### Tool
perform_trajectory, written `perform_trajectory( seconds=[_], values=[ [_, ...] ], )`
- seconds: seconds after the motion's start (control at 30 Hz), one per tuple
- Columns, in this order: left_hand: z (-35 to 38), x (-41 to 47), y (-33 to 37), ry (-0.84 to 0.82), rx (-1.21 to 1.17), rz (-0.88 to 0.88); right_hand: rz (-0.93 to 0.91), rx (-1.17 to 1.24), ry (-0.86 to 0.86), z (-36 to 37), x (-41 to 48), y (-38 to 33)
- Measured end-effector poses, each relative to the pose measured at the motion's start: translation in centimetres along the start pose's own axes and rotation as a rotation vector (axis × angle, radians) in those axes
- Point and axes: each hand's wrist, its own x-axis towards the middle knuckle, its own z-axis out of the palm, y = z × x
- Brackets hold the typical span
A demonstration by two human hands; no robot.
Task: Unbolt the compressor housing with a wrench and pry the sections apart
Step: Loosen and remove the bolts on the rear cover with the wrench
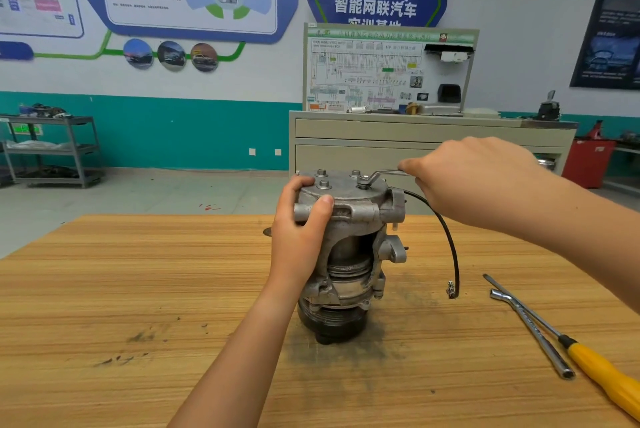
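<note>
Scuffed wood-grain tabletop point(138, 289) fills the foreground, and on it, near the middle, the grey cast-aluminium compressor point(349, 254) stands upright on its black pulley point(332, 320); the left hand point(301, 219) grips the upper housing, thumb pressed on its side and fingers curled over the rim, steadying it; the right hand point(478, 181) clasps the handle of a bent silver wrench point(381, 174), whose head sits on one top bolt point(363, 180). Three other hex bolts point(321, 172) stand seated in the cover, so unbolting looks barely under way; whether the engaged bolt has loosened cannot be told. The housing sections sit closed together, so prying has not begun; a yellow-handled flat screwdriver point(602, 372) and a spare steel socket wrench point(530, 327) lie untouched to the right; a black wire point(446, 237) loops from the compressor's side.
</note>
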Motion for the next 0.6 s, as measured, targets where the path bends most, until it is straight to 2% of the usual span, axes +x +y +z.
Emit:
perform_trajectory(
  seconds=[0.13,0.23,0.33,0.47,0.6],
  values=[
    [0.0,0.0,-0.1,0.010,0.012,-0.005,0.017,-0.038,-0.023,-0.4,-0.1,-0.6],
    [0.0,0.0,-0.4,0.004,0.016,0.009,0.040,-0.035,0.025,0.4,-1.5,-1.6],
    [0.0,0.1,-0.5,0.001,0.029,0.011,0.061,0.085,0.219,2.2,-2.5,-0.9],
    [-0.1,0.1,-0.4,0.001,0.024,0.010,-0.047,0.253,0.380,5.6,-0.9,0.8],
    [0.0,0.1,-0.3,0.006,-0.002,0.010,-0.022,0.366,0.370,7.8,3.6,0.7]
  ],
)
